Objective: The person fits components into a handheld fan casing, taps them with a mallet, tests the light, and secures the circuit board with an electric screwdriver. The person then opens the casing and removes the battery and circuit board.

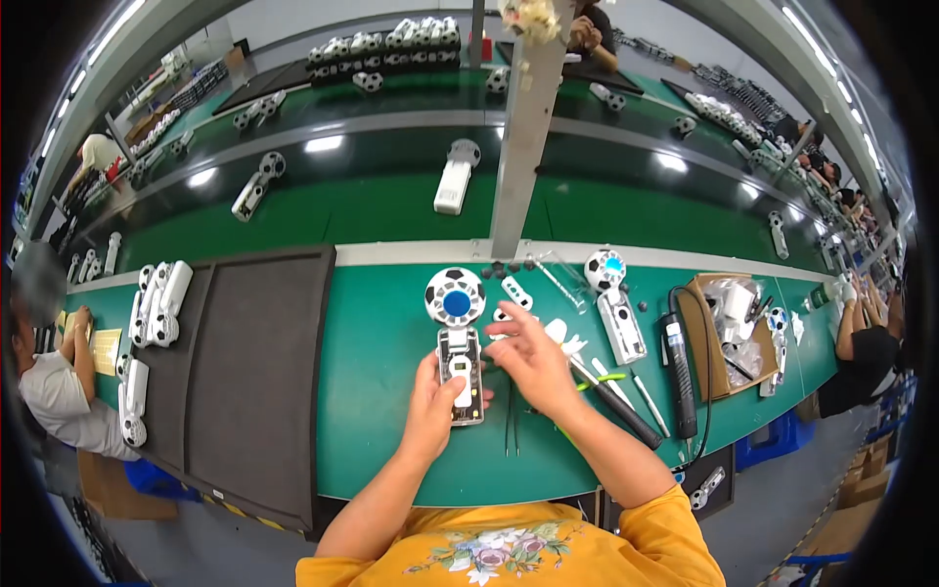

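Assembly looks partway along: our left hand (431, 403) has its grip closed around a football-patterned device (458, 342) over the worktop (376, 338), thumb on a white insert (461, 368), inner parts exposed. Our right hand (536, 370), at three o'clock beside it, has a loosely parted grip with nothing visibly held. Covering the body seems left to do, whereas white-cased units (161, 303) at nine o'clock appear closed up.
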Demonstrator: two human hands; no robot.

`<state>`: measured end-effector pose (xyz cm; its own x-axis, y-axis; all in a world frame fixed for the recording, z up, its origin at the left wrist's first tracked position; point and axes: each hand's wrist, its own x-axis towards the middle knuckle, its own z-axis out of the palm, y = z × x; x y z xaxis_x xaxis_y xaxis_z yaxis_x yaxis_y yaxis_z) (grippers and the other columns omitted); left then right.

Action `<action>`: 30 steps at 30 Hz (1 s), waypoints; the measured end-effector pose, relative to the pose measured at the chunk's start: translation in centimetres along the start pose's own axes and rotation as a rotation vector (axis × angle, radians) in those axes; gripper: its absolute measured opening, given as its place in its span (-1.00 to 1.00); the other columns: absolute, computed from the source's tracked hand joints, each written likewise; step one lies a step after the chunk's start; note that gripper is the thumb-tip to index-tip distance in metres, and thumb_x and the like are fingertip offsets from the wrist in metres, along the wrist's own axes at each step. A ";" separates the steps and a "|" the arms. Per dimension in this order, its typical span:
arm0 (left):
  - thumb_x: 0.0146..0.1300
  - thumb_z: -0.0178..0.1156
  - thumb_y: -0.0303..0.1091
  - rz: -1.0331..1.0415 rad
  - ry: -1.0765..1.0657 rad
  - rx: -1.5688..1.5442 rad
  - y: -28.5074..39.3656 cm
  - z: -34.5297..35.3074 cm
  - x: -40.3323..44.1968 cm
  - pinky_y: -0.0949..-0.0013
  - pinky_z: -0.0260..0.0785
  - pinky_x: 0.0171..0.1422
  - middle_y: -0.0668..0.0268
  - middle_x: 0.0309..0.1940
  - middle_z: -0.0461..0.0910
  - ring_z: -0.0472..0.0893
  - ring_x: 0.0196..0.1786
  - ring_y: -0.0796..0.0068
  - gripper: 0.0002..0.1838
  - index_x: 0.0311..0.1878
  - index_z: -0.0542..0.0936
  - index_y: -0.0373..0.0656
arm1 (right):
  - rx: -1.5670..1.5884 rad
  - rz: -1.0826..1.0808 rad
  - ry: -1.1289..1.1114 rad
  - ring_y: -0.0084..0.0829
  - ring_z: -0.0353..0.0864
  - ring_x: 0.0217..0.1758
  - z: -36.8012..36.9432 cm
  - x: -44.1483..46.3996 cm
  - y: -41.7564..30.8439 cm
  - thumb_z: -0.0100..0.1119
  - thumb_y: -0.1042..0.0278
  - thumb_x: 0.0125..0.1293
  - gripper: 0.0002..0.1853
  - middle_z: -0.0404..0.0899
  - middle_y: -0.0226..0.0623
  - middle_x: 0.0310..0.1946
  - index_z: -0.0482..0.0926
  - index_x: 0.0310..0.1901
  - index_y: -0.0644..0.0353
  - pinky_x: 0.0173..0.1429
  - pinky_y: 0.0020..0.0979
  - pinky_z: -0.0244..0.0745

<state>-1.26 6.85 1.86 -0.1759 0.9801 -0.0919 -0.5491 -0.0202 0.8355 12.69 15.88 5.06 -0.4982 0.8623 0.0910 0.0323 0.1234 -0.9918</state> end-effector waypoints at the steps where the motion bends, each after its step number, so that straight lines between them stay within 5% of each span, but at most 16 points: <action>1: 0.34 0.00 -0.41 0.014 -0.013 0.003 0.0 0.0 0.0 0.31 0.60 -0.17 0.05 0.05 0.49 0.66 -0.20 0.29 -0.47 0.32 0.10 -0.27 | 0.001 -0.056 0.043 -0.52 0.58 -0.10 -0.8 0.8 -0.6 0.12 0.48 0.34 -0.48 0.53 -0.19 -0.05 0.23 0.30 0.31 0.00 -0.50 0.50; 9: 0.35 -0.01 -0.33 -0.024 0.029 0.047 -0.1 0.2 -0.1 0.27 0.59 -0.16 0.02 0.02 0.49 0.66 -0.23 0.24 -0.50 0.29 0.12 -0.26 | -0.110 -0.381 0.347 -0.64 0.54 -0.33 -6.6 7.3 -9.7 0.18 0.41 0.32 -0.85 0.57 -0.40 -0.35 0.54 -0.16 0.31 -0.21 -0.61 0.45; 19: 0.38 0.01 -0.36 -0.015 0.068 0.045 -0.6 -0.1 0.1 0.28 0.59 -0.14 0.06 -0.01 0.49 0.65 -0.21 0.27 -0.52 0.27 0.11 -0.28 | -0.243 -0.372 0.515 -0.64 0.52 -0.32 -7.3 14.8 -5.2 0.24 0.41 0.26 -0.82 0.57 -0.44 -0.36 0.57 -0.15 0.26 -0.17 -0.59 0.47; 30: 0.35 -0.02 -0.39 -0.007 0.087 0.114 -0.7 0.2 0.5 0.26 0.58 -0.11 0.03 0.01 0.49 0.65 -0.21 0.26 -0.53 0.27 0.14 -0.25 | -0.074 -0.451 0.434 -0.69 0.47 -0.37 -6.0 14.6 -4.7 0.22 0.45 0.28 -0.89 0.53 -0.48 -0.40 0.53 -0.21 0.24 -0.23 -0.62 0.42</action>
<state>-0.79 7.39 1.38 -0.2455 0.9591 -0.1407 -0.4549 0.0141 0.8904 10.44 30.81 11.56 -0.0803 0.8364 0.5422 -0.0318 0.5416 -0.8401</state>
